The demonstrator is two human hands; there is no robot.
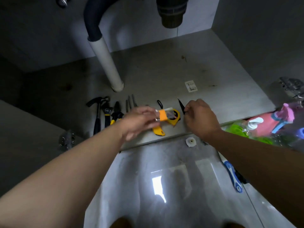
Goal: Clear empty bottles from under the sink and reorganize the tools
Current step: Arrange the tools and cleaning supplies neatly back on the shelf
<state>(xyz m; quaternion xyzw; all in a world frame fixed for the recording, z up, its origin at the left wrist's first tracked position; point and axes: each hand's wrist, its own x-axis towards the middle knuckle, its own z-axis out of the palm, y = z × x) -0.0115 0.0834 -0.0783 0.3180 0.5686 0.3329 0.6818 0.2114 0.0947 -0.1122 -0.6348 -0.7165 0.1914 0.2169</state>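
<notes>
Orange-banded clear piece (162, 116) gripped by left hand (139, 122), right hand (199, 120) pinching black pointed tool (181, 106)

A white pipe (107, 63) stands on the cabinet floor (164, 71) in front of me, left of its middle. It joins a black hose (92, 17) that curves overhead, and a dark ribbed drain body (171, 12) hangs to the hose's right. A small white label (191, 86) lies flat toward the cabinet floor's right side. Just below its front edge a white plastic ring (190, 142) sits on the glossy tiles (148, 178), with a metal hinge (67, 139) by the left corner.
</notes>
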